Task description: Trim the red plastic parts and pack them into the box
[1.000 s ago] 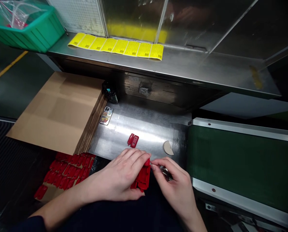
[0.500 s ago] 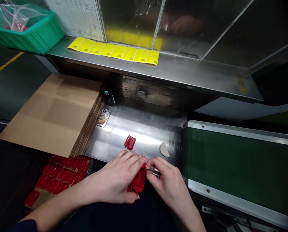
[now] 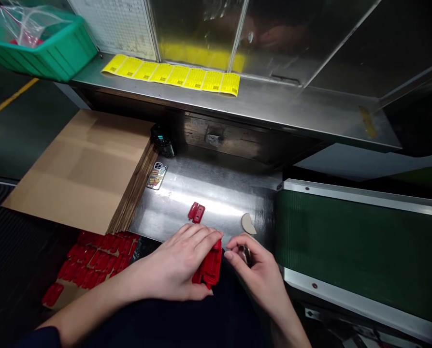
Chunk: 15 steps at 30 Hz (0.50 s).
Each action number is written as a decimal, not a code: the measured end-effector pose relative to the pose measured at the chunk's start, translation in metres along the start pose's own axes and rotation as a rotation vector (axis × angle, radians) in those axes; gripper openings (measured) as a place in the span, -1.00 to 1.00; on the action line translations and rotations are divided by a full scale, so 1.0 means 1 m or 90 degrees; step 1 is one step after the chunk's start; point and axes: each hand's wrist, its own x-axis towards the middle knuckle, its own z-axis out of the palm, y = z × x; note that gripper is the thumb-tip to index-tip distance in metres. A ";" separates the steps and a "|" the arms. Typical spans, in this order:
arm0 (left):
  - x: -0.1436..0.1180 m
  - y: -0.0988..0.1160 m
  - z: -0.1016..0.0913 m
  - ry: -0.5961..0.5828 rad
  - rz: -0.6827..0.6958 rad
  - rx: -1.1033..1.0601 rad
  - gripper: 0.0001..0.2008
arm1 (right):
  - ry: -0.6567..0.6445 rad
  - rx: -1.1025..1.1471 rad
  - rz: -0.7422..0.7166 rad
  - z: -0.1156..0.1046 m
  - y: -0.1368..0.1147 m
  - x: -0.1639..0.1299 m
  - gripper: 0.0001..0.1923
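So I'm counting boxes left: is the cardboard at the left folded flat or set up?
Folded flat: the cardboard lies as a stack of flat sheets, layered edges showing beside the phone.

We observe two bare hands, the left hand (image 3: 181, 263) and the right hand (image 3: 257, 278), neither gloved nor ringed as far as the view allows. Both forearms are uncovered. At seven o'clock in the frame, the left arm ends in the edge of a dark navy sleeve (image 3: 44, 337), pushed well up the arm. The right arm leaves the frame at five o'clock before any sleeve shows. Fingernails appear short and unpainted.
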 end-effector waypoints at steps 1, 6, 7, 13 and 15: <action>0.001 -0.002 0.001 0.003 0.003 -0.012 -0.11 | 0.004 0.014 -0.024 0.004 0.000 0.001 -0.93; -0.001 -0.011 0.006 0.020 0.016 -0.059 -0.08 | 0.062 0.051 -0.075 0.021 0.005 0.003 -0.92; -0.001 -0.013 0.007 0.024 0.018 -0.070 -0.08 | 0.071 0.057 -0.073 0.023 0.006 0.003 -0.92; -0.006 -0.016 0.014 0.045 0.044 -0.105 -0.10 | 0.033 0.080 -0.041 0.027 0.007 0.002 -0.86; -0.007 -0.015 0.014 0.054 0.059 -0.100 -0.12 | -0.018 0.108 -0.038 0.023 0.008 0.003 -0.81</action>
